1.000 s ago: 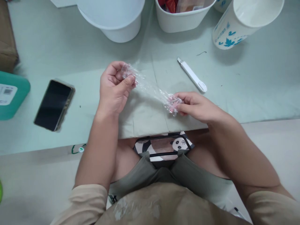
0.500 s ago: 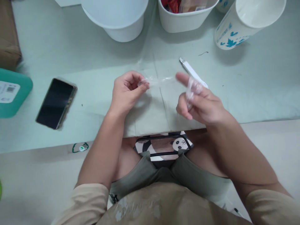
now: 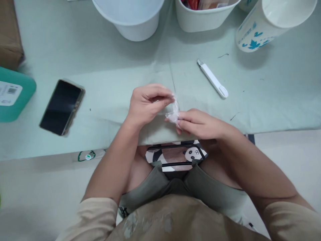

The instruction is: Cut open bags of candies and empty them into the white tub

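A crumpled strip of clear plastic film (image 3: 175, 112) stretches between my two hands, just above the table's near edge. My left hand (image 3: 150, 102) is closed, pinching the film's upper end between thumb and fingertips. Lower and to the right, my right hand (image 3: 198, 123) grips the bunched lower end, its fingers pressed together. Beyond my right hand, a white utility knife (image 3: 212, 78) lies on the pale green tablecloth (image 3: 112, 70), apart from both hands.
A phone (image 3: 62, 107) and a green container (image 3: 17, 95) lie at left. Along the back stand a white bucket (image 3: 136, 28), a white bin (image 3: 203, 20) with red packets, and a tall patterned paper cup (image 3: 260, 30). A brown box (image 3: 10, 36) occupies the far left corner.
My right hand has moved left and down, and the film is no longer wrapped round its fingers but bunched between both hands. My left hand has shifted slightly right. The view moved a little.
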### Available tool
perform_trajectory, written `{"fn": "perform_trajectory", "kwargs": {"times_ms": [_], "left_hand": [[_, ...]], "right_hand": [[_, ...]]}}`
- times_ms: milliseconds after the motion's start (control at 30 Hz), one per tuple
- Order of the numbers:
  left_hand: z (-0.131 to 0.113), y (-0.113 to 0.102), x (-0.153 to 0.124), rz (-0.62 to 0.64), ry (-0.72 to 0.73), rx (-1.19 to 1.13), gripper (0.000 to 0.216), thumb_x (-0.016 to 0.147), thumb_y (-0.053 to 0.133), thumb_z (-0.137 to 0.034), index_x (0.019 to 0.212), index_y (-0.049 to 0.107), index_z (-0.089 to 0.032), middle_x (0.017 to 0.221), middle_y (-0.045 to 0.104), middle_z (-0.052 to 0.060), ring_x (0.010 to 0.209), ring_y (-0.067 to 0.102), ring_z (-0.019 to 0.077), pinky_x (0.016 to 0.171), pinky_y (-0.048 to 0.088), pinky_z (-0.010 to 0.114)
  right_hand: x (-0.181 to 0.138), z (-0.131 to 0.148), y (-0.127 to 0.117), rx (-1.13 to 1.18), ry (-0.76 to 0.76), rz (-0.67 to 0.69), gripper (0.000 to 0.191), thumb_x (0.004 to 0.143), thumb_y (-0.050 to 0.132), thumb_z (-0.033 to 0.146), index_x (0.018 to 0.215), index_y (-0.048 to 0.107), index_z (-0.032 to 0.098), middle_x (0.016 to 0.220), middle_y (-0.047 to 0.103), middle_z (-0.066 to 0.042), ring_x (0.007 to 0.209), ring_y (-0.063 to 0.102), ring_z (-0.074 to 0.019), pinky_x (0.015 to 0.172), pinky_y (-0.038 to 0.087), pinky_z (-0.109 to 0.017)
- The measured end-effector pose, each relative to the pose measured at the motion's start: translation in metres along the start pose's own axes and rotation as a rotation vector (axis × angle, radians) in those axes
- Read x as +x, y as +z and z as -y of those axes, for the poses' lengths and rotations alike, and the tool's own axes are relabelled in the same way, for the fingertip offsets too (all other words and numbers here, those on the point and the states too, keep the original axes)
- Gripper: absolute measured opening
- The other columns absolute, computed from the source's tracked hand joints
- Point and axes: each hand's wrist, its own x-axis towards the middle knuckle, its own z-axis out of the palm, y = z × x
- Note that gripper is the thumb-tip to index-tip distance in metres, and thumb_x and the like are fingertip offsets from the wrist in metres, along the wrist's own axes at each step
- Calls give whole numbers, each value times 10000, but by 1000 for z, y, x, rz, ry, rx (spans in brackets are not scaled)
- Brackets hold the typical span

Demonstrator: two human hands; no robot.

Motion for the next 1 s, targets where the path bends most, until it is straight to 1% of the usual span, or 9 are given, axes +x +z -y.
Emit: {"fn": "perform_trajectory", "kwargs": {"times_ms": [100,200,300,400,500,600,700,867,1000], "left_hand": [[3,0,-1,29,-97,100,69,777,827,-187,783,843,-254,844,809,24,772,740,170,699,579,313],[3,-1,-1,117,-150,149,6,774,840,-239,772,840,-234,787,807,25,731,741,169,689,567,289],[1,0,-1,213,-205,115,106,757,870,-315,742,832,-217,772,808,29,736,747,173,680,562,272],[0,3,-2,194,-283,24,159,770,864,-359,773,833,-202,780,807,39,734,740,168,682,569,273],[-2,5,-2,190,-369,-14,134,775,848,-318,787,829,-186,745,788,33,681,705,140,637,542,256],[-4,7,-1,236,-454,-34,106,772,828,-272,763,808,-169,701,761,22,635,674,119,597,512,240],[-3,9,0,304,-516,-161,138,758,848,-282,822,802,-170,765,787,37,711,729,145,673,567,255],[3,13,1,290,-548,-304,353,753,896,-470,916,797,-173,854,805,54,802,763,158,765,606,274],[2,19,2,208,-581,-422,443,702,927,-495,959,774,-168,857,791,41,790,754,146,743,598,255]], "right_hand": [[-1,0,-1,83,-44,-15,311,1026,468,394,1031,701,189,751,679,7,644,567,-117,662,433,-253],[0,-5,-4,129,-28,-162,450,1018,499,570,901,690,180,738,659,-15,653,560,-120,656,436,-259],[1,-7,-5,179,-19,-295,561,952,544,713,778,646,189,689,621,-18,637,545,-127,637,443,-272],[3,-5,-1,219,-27,-423,575,886,612,754,756,647,196,718,641,-31,697,587,-151,677,487,-291],[5,-6,5,253,-13,-579,505,846,699,712,806,648,211,778,660,-29,748,617,-161,715,520,-301],[7,-12,9,227,37,-683,436,820,775,633,892,591,245,807,629,-6,731,601,-149,674,512,-287],[8,-18,9,114,39,-762,452,800,808,583,1040,585,271,911,629,-20,785,603,-162,630,496,-278],[6,-18,8,-205,-81,-809,234,926,670,421,1087,690,253,999,694,-70,870,641,-196,710,544,-322],[7,-25,11,-389,-226,-845,333,966,625,381,1267,693,257,1086,715,-91,926,671,-212,825,588,-371]]}}
